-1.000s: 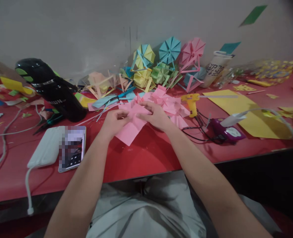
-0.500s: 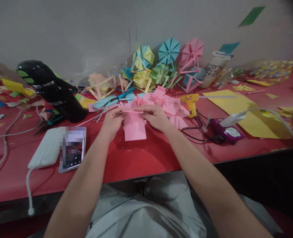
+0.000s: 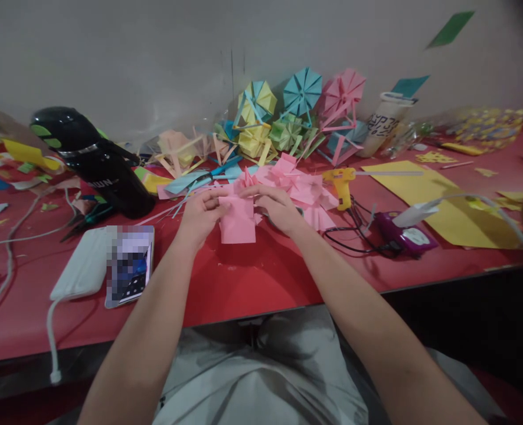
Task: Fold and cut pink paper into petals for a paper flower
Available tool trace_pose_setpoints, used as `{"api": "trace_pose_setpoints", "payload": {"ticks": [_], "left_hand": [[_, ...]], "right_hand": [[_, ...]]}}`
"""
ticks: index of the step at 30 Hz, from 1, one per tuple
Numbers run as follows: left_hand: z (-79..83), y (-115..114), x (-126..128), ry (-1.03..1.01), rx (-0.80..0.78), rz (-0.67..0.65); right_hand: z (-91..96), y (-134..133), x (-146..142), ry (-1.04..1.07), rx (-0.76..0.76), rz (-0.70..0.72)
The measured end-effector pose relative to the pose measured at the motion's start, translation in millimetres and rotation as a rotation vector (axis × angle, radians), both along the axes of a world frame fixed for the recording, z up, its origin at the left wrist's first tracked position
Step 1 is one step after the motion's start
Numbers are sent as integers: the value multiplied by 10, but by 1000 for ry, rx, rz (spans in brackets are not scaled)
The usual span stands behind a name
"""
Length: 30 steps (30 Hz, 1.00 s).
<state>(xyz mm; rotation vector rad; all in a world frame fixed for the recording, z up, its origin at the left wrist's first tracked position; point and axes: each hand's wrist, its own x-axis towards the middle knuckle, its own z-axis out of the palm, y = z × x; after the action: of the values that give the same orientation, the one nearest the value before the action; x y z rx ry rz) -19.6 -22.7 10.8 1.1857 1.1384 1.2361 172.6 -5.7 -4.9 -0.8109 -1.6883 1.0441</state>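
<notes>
A square of pink paper (image 3: 237, 221) is held up over the red tabletop between my two hands. My left hand (image 3: 202, 215) pinches its left edge, thumb on the near face. At the upper right edge, the fingers of my right hand (image 3: 279, 208) curl against the paper, gripping it; the fingertips are partly hidden. Just behind my hands lies a pile of folded pink paper pieces (image 3: 303, 180). A yellow glue gun (image 3: 343, 188) rests to the right of that pile.
Folded paper umbrellas (image 3: 302, 91) stand along the wall. Left are a black bottle (image 3: 111, 177), a white power bank (image 3: 82, 265) and a phone (image 3: 131, 268). Right are a purple power adapter (image 3: 405, 233) with cables, yellow paper sheets (image 3: 447, 203) and a cup (image 3: 383, 124).
The pink paper has turned: its upper folded edge no longer faces me as a thin strip, and it now looks shorter and squarer. My hands have shifted only slightly around it.
</notes>
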Motion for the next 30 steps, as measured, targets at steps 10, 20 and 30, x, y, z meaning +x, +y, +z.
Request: {"api": "trace_pose_setpoints", "payload": {"ticks": [10,20,30], "left_hand": [[-45,34,5,66,94,-15],[-32,36,-17,38,33,-50],[-21,26,-17,36,19,-98]], "right_hand": [[-69,46,-27,-44,-4,-66],[-71,63,25,-88,-86,-85],[-101,64,-5,-58,-79,-11]]}}
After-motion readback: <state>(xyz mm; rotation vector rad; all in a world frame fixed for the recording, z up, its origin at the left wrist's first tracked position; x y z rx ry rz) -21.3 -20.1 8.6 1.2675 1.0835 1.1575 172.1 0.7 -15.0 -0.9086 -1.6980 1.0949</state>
